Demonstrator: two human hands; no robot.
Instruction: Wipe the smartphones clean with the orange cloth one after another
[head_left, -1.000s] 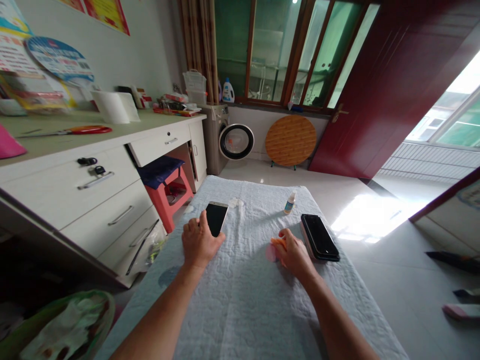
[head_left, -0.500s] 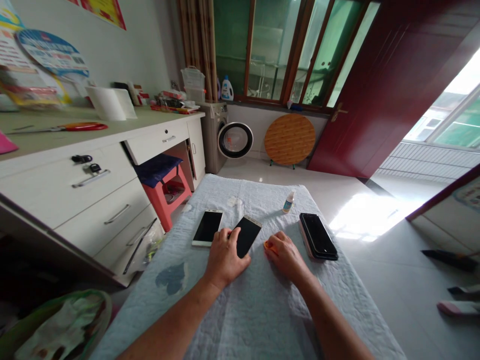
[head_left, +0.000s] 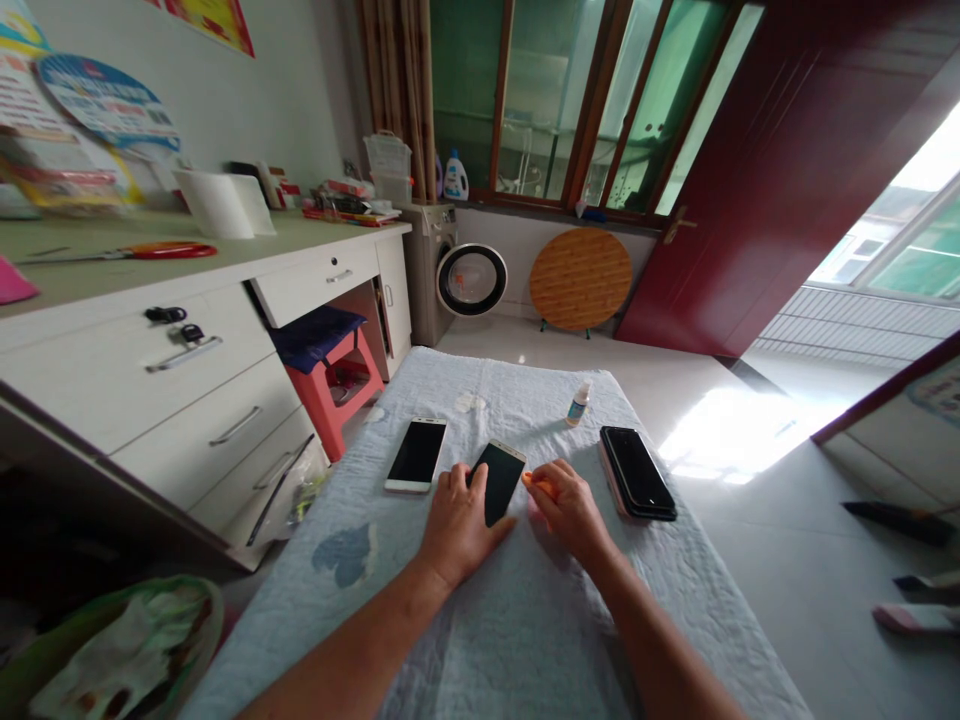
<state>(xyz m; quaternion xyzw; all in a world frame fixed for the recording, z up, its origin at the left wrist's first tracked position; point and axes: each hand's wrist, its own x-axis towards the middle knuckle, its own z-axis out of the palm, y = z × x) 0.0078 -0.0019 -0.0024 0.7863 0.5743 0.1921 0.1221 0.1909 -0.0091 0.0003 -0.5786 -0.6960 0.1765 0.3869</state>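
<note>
My left hand [head_left: 463, 520] is closed around the lower left of a smartphone [head_left: 504, 480], its dark screen facing up and its top tipped to the right. In my right hand [head_left: 566, 502] an orange cloth [head_left: 541, 484] is pinched between the fingers, close to the phone's right edge; whether it touches the phone I cannot tell. A white smartphone [head_left: 416, 455] lies flat to the left of my left hand. Beyond my right hand stands a small spray bottle [head_left: 578, 404]. Right of that hand is a stack of black phones [head_left: 637, 473].
A pale blue quilted cover [head_left: 480, 640] spreads under everything. On the left are a white desk [head_left: 195, 400], a red stool [head_left: 337, 385] and a waste basket [head_left: 214, 610]. A washing machine [head_left: 431, 270] with its door open and a round wooden board [head_left: 581, 278] stand ahead.
My left hand and the phone have shifted slightly right, and the phone looks more upright. My right hand has raised the orange cloth a little, close to the phone's edge.
</note>
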